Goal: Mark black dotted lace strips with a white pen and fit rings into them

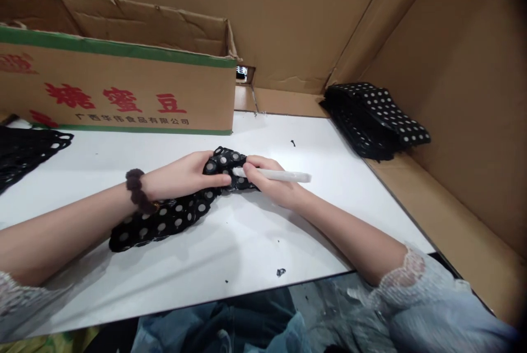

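Observation:
A strip of black, shiny sheet covered in pale round dots (162, 225) lies bunched on the white table, running under my left wrist. My left hand (193, 174) grips its far end, thumb on top and fingers hidden behind. A white pen-shaped tool (284, 175) is held in my right hand (267, 177), its tip against the dotted strip close to my left thumb. The fingers of my right hand also meet the strip's right end. Whether the dots are holes or solid spots, I cannot tell.
An open cardboard box (144, 89) with green edges and red lettering stands at the back left. Black net-like sheet (28, 150) lies at the left edge. A folded stack of dotted black sheets (374, 117) sits at the right. Small black scraps (280, 272) dot the table; cardboard walls surround it.

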A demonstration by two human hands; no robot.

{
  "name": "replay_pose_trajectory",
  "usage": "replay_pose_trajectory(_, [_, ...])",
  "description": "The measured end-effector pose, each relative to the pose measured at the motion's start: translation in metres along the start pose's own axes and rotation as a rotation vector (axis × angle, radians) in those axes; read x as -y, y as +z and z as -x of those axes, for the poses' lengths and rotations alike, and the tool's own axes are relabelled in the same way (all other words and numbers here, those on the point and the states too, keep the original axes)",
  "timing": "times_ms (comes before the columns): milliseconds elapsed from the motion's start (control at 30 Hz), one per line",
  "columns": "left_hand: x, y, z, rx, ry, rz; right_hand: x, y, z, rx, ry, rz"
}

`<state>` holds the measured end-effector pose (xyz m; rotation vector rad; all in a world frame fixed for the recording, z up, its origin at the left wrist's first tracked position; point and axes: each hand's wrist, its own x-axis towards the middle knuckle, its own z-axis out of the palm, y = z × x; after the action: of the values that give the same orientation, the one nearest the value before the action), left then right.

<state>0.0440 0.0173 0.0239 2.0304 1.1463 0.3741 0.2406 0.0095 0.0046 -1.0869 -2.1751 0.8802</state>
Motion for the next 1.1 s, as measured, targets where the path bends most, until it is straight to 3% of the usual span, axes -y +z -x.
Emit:
replay_pose_trajectory(167, [0.002,-0.006,0.0,0.152,-0.143,-0.018,0.0,-0.004,0.001,0.023,0.037,-0.111])
replay_pose_trajectory(500, [0.002,-0.003,0.002,0.138,-0.233,0.166,0.003,-0.006,0.001,0.033,0.028,-0.077])
replay_pose_trajectory(867, [0.006,0.004,0.002,0.058,-0.268,0.285,0.001,0.004,-0.001,-0.091,-0.001,0.141])
replay_pose_trajectory(1100, [-0.003,0.009,0.007,-0.038,-0.277,0.244,-0.002,0.019,-0.002,-0.229,-0.085,0.451])
